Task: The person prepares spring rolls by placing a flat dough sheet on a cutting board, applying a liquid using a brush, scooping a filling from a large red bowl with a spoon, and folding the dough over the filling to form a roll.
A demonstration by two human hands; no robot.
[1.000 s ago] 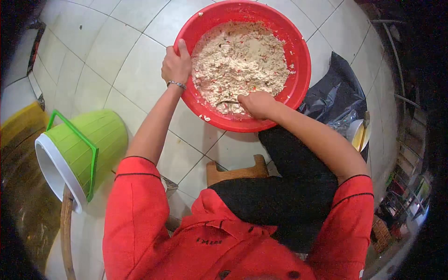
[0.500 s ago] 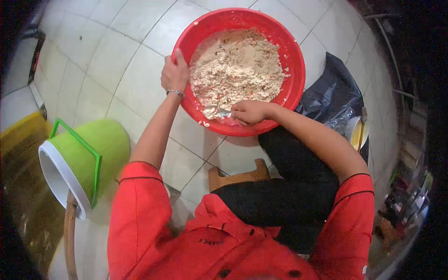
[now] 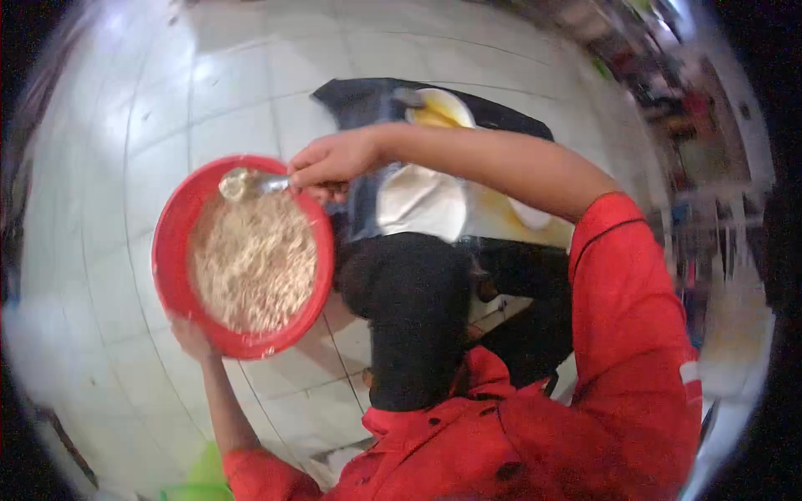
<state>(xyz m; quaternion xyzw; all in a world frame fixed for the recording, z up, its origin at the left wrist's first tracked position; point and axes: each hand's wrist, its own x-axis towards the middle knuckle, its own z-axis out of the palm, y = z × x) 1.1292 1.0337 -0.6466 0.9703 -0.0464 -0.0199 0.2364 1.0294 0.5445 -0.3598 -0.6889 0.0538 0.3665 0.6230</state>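
Note:
A red round basin (image 3: pixel 164 242) on the left holds a pale, crumbly flour-like mixture (image 3: pixel 255 259). My left hand (image 3: pixel 192 336), smeared by motion, is closed on the basin's near-left rim, with its fingertips hidden. My right hand (image 3: pixel 338 167) is wrapped round the handle of a metal spoon (image 3: pixel 274 184) at the basin's far-right rim. A pale, sticky lump (image 3: pixel 238 184) clings to the spoon's bowl, held above the mixture.
Right of the basin, a black plastic bag (image 3: pixel 355 104) lies under a white sheet or bag (image 3: pixel 422 203) and a white bowl (image 3: pixel 441 108) with something yellow. My black-trousered leg (image 3: pixel 418 317) is beside them. A green bucket (image 3: pixel 205 476) shows at the lower left.
My view has turned to the right, so the basin now appears further left and the bag nearer the middle. My right hand has raised the spoon from the mixture with a lump on it.

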